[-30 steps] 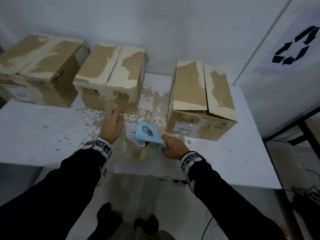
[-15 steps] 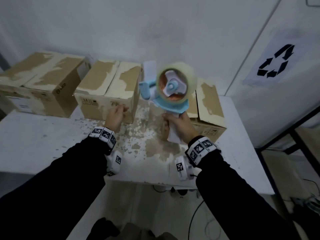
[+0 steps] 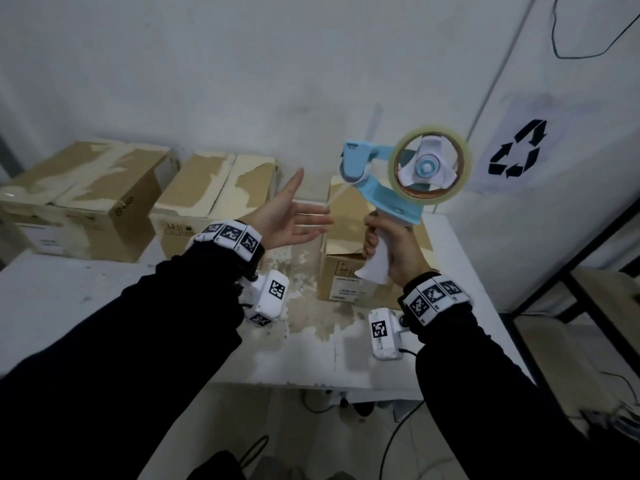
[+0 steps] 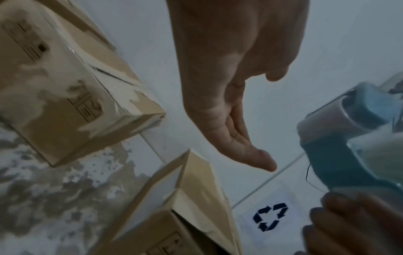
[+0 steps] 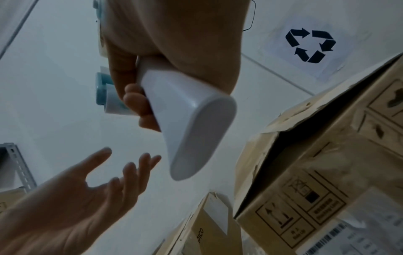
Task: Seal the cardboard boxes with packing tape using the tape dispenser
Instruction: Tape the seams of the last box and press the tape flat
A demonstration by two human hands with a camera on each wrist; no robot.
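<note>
My right hand (image 3: 389, 245) grips the white handle (image 5: 185, 120) of a blue tape dispenser (image 3: 388, 181), held upright in the air above the right cardboard box (image 3: 349, 271). A roll of clear tape (image 3: 429, 164) sits on its hub. My left hand (image 3: 287, 216) is raised palm up, fingers straight, just left of the dispenser and holding nothing. Three cardboard boxes stand on the white table (image 3: 69, 306): the left box (image 3: 86, 202), the middle box (image 3: 214, 192) and the right one, whose top flap stands slightly ajar in the right wrist view (image 5: 305, 129).
Torn paper scraps and brown residue (image 3: 311, 306) cover the table between the boxes. A wall with a recycling sign (image 3: 516, 150) stands behind and to the right. A dark metal frame (image 3: 588, 271) lies right of the table. Cables hang under the table's front edge.
My right hand lifted the dispenser off the table and raised it higher and to the right. My left hand left the middle box and turned palm up, fingers spread, beside the dispenser.
</note>
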